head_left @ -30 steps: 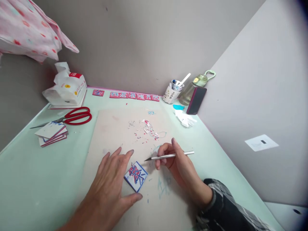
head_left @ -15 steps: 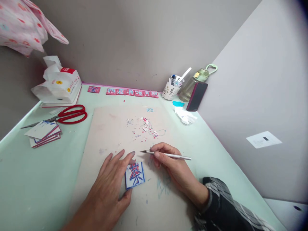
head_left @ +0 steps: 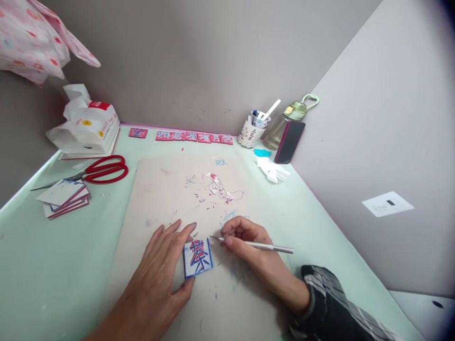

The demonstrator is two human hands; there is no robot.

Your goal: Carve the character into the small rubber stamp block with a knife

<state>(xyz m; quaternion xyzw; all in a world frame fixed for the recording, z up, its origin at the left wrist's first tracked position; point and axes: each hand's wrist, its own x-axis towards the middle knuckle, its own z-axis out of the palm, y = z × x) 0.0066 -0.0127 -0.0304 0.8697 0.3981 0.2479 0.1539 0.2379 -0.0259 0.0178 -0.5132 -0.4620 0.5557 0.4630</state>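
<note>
A square white tile (head_left: 194, 267) with blue edges and a red-and-blue painted character lies flat on the beige mat (head_left: 156, 175). My left hand (head_left: 161, 260) steadies it, thumb at the lower edge and index finger by the upper edge, the other fingers stretched along the mat. In my right hand (head_left: 249, 239) a silver craft knife (head_left: 270, 246) is held like a pen. Its blade points left, close to the tile's upper right corner; whether it touches I cannot tell. Red and white shavings (head_left: 215, 184) are scattered farther up the mat.
Red-handled scissors (head_left: 106, 169) and stacked cards (head_left: 64, 196) lie left, below a tissue pack (head_left: 88, 123). Carved red tiles (head_left: 194, 137) line the back edge. At back right stand a pen cup (head_left: 251, 132), a bottle (head_left: 277, 132), a phone (head_left: 290, 142) and crumpled tissue (head_left: 272, 169).
My right hand has lowered slightly, bringing the knife's tip down to the level of the tile's upper right corner. The small red shaving at the tile's top edge no longer shows there.
</note>
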